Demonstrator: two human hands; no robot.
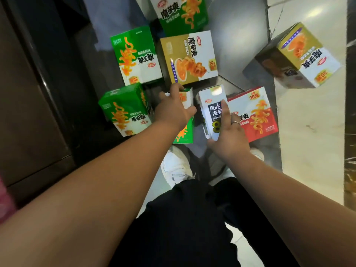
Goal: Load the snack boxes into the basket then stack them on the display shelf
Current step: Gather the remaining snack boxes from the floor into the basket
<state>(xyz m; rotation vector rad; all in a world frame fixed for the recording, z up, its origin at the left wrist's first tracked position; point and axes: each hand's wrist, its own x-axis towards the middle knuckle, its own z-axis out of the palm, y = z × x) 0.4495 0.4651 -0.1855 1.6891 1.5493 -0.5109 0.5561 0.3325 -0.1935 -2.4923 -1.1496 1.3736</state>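
Past dark trousers (185, 218), left hand (173, 112) fingers (176, 89) curled over a green box (185, 133) and right hand (229, 135) fingers (224, 108) clamped a white box (211, 101), both on the floor (308, 151), so I judged a firm two-sided hold wise before lifting.

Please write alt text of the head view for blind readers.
A person's left hand grips a green cardboard snack box; the right hand holds a white cardboard box with a black label. A red box, a gold box and green boxes surround them.
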